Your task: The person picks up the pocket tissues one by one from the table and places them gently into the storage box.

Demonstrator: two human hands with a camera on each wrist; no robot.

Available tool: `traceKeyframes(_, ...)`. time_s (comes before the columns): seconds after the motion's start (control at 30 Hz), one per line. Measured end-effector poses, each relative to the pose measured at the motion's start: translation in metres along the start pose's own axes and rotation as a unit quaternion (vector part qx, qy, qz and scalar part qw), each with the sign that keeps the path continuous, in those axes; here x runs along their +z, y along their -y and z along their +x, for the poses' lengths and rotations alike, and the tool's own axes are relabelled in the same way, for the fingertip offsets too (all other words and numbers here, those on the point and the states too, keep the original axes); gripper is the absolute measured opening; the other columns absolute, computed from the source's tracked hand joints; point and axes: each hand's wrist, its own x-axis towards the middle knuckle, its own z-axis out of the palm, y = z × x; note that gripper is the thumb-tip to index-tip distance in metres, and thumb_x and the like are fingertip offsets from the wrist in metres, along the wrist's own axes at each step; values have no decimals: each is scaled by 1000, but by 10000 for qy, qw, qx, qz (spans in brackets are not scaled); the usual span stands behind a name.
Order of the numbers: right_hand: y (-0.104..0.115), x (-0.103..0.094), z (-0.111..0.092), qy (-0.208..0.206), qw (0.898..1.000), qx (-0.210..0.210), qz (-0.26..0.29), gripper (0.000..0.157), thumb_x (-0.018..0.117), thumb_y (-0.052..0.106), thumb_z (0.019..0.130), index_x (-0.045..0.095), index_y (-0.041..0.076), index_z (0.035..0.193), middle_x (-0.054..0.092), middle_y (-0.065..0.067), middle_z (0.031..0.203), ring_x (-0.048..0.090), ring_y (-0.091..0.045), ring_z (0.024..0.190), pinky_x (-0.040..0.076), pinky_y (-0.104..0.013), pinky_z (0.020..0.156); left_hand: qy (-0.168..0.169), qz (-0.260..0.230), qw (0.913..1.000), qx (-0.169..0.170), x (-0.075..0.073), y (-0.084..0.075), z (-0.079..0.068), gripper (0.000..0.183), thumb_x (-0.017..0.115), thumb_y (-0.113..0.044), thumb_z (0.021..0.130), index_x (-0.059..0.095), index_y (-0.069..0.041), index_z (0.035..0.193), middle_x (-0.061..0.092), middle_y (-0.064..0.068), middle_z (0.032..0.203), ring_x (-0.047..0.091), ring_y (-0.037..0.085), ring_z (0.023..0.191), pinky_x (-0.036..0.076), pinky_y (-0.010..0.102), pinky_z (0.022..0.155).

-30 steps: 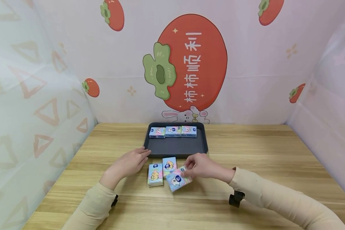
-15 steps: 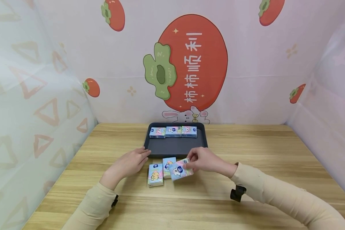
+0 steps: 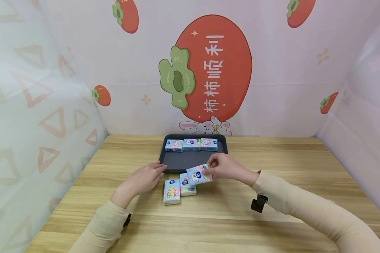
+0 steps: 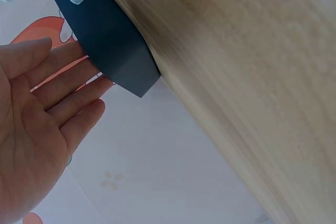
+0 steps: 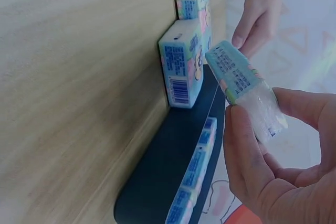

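Near the centre of the frame, the held pack (image 3: 197, 175) is light blue and pink, with a white cartoon animal and a dark blue oval. Just below, two packs (image 3: 172, 192) share the blue and pink; the left one shows a yellow-orange figure. Higher up, three packs (image 3: 191, 144) repeat those pastels inside a dark grey tray (image 3: 177, 161). The table (image 3: 272, 151) has yellow-brown, streaky wood grain. Across the top, a pinkish-white backdrop (image 3: 282, 70) bears red fruits (image 3: 232, 66) with green leaves, the largest lettered in white. At left, the pale wall (image 3: 35, 140) carries faded red and beige triangle outlines. The sleeves (image 3: 307, 200) at the bottom are plain cream.
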Motion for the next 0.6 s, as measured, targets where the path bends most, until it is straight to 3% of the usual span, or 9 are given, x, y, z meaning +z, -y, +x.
traceKeyframes(0.2,1,-3,9,-14,9999,71,137,33,79,29,77,62,7,95,61,-8,83,61,-16,66,60,-35,69,15,-5,10000,-4,-1,0,0,35,49,-16,99,58,1,128,55,22,132,51,36,125,45,49,102)
traceKeyframes(0.6,6,-10,27,-221,9996,61,184,34,77,29,80,61,4,95,61,-9,80,68,-23,69,60,-32,69,58,15,10000,-45,0,1,0,35,49,-17,99,58,0,128,55,21,133,51,35,125,45,49,103)
